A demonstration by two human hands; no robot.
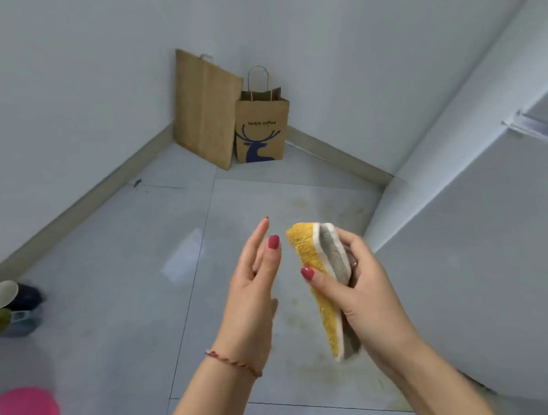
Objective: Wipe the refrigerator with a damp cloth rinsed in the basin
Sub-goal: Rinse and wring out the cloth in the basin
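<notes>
At frame centre, the right hand (361, 286) grips a folded cloth (327, 283), thumb curled over it. The left hand (254, 285) hovers just beside, fingers straight, apparently not touching. The fridge (496, 231) fills the right edge.

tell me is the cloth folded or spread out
Folded. The cloth is bunched into a thick strip in the right hand, its yellow, white and grey layers stacked at the edge.

Bare forearms, red-polished nails, a thin braided red bracelet (234, 364) on the left wrist.
</notes>
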